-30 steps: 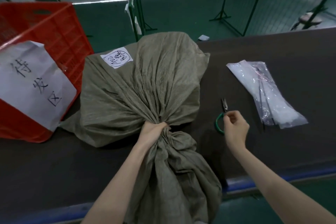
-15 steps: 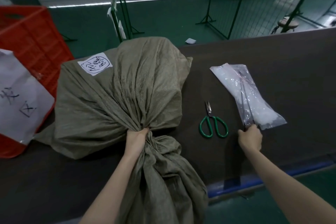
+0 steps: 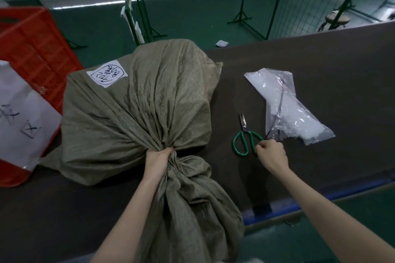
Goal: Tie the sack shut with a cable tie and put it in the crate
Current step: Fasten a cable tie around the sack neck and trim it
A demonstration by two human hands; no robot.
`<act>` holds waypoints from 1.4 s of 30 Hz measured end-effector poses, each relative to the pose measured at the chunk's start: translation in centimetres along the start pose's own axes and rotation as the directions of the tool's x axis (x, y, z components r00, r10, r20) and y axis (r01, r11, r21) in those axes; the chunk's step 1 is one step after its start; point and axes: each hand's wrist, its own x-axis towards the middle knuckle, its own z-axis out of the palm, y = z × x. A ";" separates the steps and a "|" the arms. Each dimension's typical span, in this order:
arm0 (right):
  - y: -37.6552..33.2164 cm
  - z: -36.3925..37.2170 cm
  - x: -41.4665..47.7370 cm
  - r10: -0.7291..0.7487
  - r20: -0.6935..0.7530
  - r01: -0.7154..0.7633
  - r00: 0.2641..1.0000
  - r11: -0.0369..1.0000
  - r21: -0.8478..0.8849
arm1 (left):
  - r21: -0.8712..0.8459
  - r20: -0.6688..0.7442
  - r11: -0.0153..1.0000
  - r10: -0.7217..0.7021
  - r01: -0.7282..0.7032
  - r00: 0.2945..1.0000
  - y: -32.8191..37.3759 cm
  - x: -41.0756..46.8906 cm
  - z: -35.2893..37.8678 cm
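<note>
Sack (image 3: 139, 113) lies on the table (image 3: 320, 60), just beside the red crate (image 3: 32, 49). Woven cloth, soft and bulky, judged heavy. Left hand (image 3: 159, 160) clamps the gathered neck, the soundest hold. Right hand (image 3: 271, 153) pinches a dark cable tie (image 3: 279, 111) at the plastic bag (image 3: 299, 126).

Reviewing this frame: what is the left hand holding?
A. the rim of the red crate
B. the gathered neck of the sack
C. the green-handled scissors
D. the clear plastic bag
B: the left hand grips the bunched neck of the grey-green sack, while the scissors lie off to its right.
</note>
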 end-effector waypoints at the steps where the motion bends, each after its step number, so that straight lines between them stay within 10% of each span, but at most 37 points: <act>1: -0.6 -0.2 -0.4 -0.019 0.033 0.020 0.999 1.000 -0.015 | -0.002 0.006 1.000 -0.006 0.006 1.000 0.1 0.0 -0.1; 12: -8.7 -2.6 -5.5 -0.518 0.239 0.569 0.821 0.777 -0.271 | -0.026 0.025 0.996 -0.087 0.087 0.996 0.0 0.1 -0.6; 17: -10.8 -3.1 -6.6 -0.863 0.073 0.850 0.500 0.473 -0.230 | -0.067 0.043 0.979 -0.191 0.194 0.981 -0.4 0.5 -1.3; 22: -12.2 -2.0 -6.7 -0.943 0.001 0.937 0.334 0.332 0.110 | -0.109 0.087 0.968 -0.217 0.226 0.972 0.0 0.0 -1.7; 27: -12.6 0.1 -7.0 -0.849 0.025 0.684 0.527 0.442 0.580 | -0.134 0.125 0.949 -0.270 0.286 0.955 0.7 -0.8 -1.5; 34: -11.9 4.6 -7.0 -0.612 0.255 0.375 0.748 0.708 0.598 | -0.158 0.160 0.948 -0.250 0.275 0.955 0.9 -1.2 -2.5; 38: -10.4 6.4 -6.1 -0.473 0.431 -0.023 0.769 0.652 0.758 | -0.086 0.126 0.981 -0.160 0.171 0.979 0.9 -1.0 -2.7; 42: -9.1 7.1 -5.5 -0.437 0.493 -0.116 0.752 0.649 0.752 | -0.078 0.143 0.983 -0.156 0.168 0.977 1.1 -1.1 -2.9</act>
